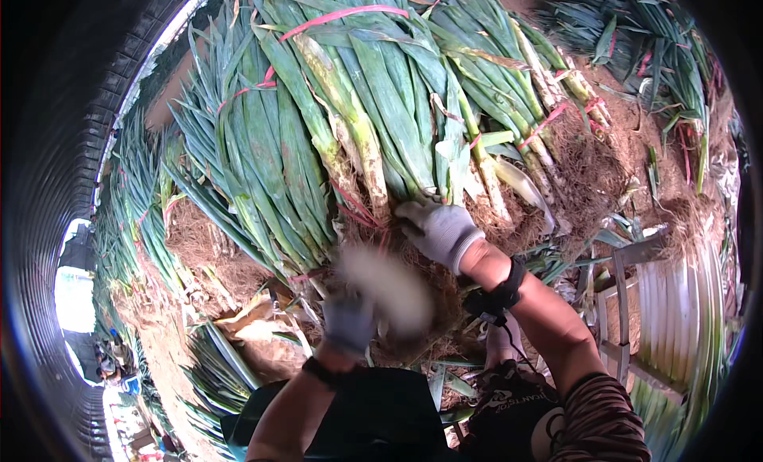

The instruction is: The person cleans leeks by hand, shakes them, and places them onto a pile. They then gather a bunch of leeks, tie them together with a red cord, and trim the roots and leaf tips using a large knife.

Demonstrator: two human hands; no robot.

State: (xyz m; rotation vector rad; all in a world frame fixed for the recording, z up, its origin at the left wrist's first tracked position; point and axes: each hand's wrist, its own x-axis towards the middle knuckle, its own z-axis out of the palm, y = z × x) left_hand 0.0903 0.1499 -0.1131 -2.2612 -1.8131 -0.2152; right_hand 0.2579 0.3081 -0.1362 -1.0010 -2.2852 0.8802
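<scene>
Big bundles of leeks with broad green leaves, pale stalks and rooty ends lie in front of me, tied with red strips. My right hand, in a white knit glove, has its fingers closed around leeks at the lower end of the middle bundle. My left hand, in a grey glove, is smeared by motion just below the bundle. From it extends a pale, flat, blade-like tool, too blurred for its exact kind to show. The tool is close to brown roots; whether it touches them I cannot tell.
At right, trimmed white leek stalks stand beside a metal frame. More tied leeks lie far right, others far left. Loose leaves and roots litter the brown soil. A dark seat-like surface is at my lap.
</scene>
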